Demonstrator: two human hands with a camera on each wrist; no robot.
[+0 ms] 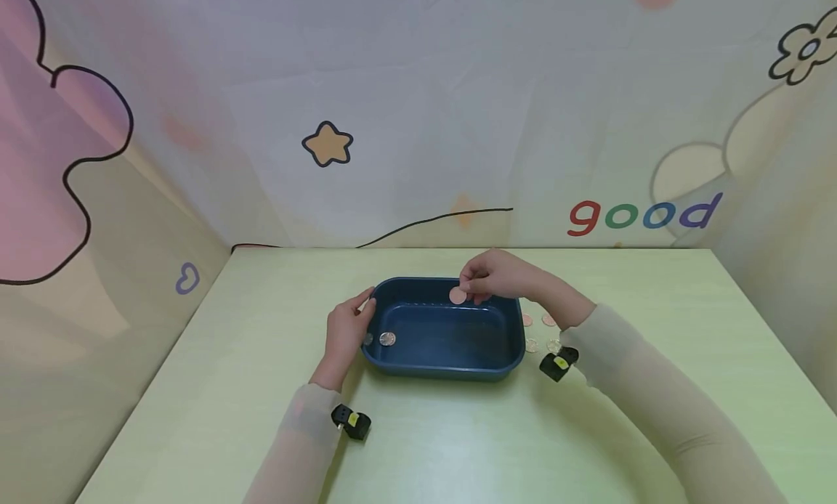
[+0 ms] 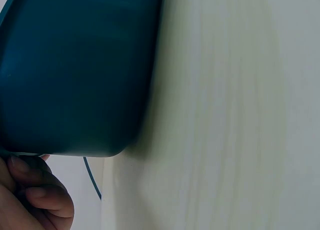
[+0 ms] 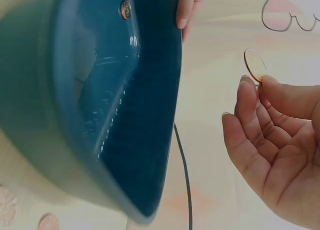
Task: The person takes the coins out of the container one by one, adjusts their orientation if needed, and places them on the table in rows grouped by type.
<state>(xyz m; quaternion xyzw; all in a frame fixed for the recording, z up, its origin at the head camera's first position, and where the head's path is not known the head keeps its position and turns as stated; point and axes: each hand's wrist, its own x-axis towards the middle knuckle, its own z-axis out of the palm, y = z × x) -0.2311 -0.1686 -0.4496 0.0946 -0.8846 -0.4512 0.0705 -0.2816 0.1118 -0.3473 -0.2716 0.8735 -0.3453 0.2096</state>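
A dark blue rectangular basin (image 1: pixel 445 373) stands on the table. At its left end my left hand (image 1: pixel 346 331) grips the rim, thumb at the edge; the curled fingers (image 2: pixel 52 200) show beside the wall in the left wrist view. My right hand (image 1: pixel 500 275) is over the basin's back right part and pinches a copper-coloured coin (image 1: pixel 458 295) between thumb and fingertips. That coin (image 3: pixel 255 64) stands on edge in the right wrist view. A silvery coin (image 1: pixel 388 338) lies on the basin floor near the left end, its reflection on the wall beside it.
Several coins lie on the table right of the basin, among them a copper coin (image 1: pixel 548 319) and a silvery coin (image 1: pixel 532 346), partly near my right forearm. Behind the pale table (image 1: pixel 458 446) hangs a printed cloth (image 1: pixel 418 126).
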